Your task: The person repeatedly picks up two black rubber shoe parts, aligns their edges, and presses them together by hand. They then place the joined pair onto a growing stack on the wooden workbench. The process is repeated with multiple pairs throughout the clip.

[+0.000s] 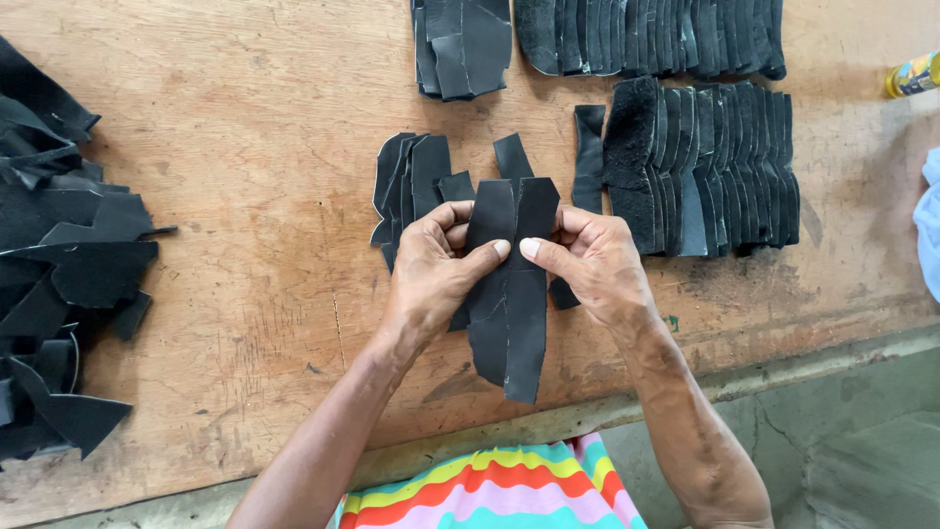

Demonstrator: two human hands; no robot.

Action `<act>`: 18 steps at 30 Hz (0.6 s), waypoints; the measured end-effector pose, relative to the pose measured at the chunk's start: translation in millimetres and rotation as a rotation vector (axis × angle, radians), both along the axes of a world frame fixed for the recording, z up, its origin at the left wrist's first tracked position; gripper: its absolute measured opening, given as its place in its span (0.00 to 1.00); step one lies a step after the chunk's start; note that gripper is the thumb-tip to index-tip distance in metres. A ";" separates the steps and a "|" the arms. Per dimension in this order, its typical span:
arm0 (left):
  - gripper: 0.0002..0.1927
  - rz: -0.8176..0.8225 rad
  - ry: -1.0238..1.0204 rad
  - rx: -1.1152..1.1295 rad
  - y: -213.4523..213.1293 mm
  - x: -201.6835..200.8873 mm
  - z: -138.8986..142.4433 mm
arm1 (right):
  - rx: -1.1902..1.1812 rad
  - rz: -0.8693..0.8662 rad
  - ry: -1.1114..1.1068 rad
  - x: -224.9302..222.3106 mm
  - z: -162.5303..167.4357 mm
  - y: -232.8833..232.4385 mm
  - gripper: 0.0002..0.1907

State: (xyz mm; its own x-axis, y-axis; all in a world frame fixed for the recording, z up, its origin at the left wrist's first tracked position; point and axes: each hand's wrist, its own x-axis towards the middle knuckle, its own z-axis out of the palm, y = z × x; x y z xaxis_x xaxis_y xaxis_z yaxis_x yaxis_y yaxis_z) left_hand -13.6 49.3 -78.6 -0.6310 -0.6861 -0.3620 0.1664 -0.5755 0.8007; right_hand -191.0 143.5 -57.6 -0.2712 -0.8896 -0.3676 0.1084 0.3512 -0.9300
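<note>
Two long black leather pieces (509, 294) are held side by side, edges meeting down the middle, above the wooden table (255, 196). My left hand (431, 269) grips the left piece, thumb pressed on its front. My right hand (592, 260) grips the right piece the same way. Both thumbs meet at the seam. Just behind my hands lies a small fanned stack of black cut pieces (411, 181).
A loose heap of black scraps (59, 264) covers the table's left edge. Neat overlapping rows of black pieces (720, 167) lie at the right and another row (656, 34) at the top, with a small pile (462, 44) beside it. A yellow bottle (913, 75) sits at far right.
</note>
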 end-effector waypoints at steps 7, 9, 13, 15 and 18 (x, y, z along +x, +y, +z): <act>0.16 -0.022 -0.026 -0.061 1.4 1.9 -4.4 | 0.027 0.021 0.038 -0.8 -1.0 -0.1 0.16; 0.16 -0.024 -0.025 -0.094 2.2 1.2 -6.3 | 0.036 0.028 0.040 0.4 -1.6 -0.1 0.16; 0.17 -0.073 0.024 -0.079 2.0 1.0 -7.2 | 0.122 0.091 0.092 -3.9 5.3 1.5 0.12; 0.18 -0.103 0.053 -0.048 2.6 1.2 -5.9 | 0.134 0.107 0.140 -8.6 10.4 1.9 0.10; 0.21 -0.111 0.055 -0.016 4.0 -1.0 -3.3 | 0.057 0.087 0.124 -13.9 14.3 1.1 0.10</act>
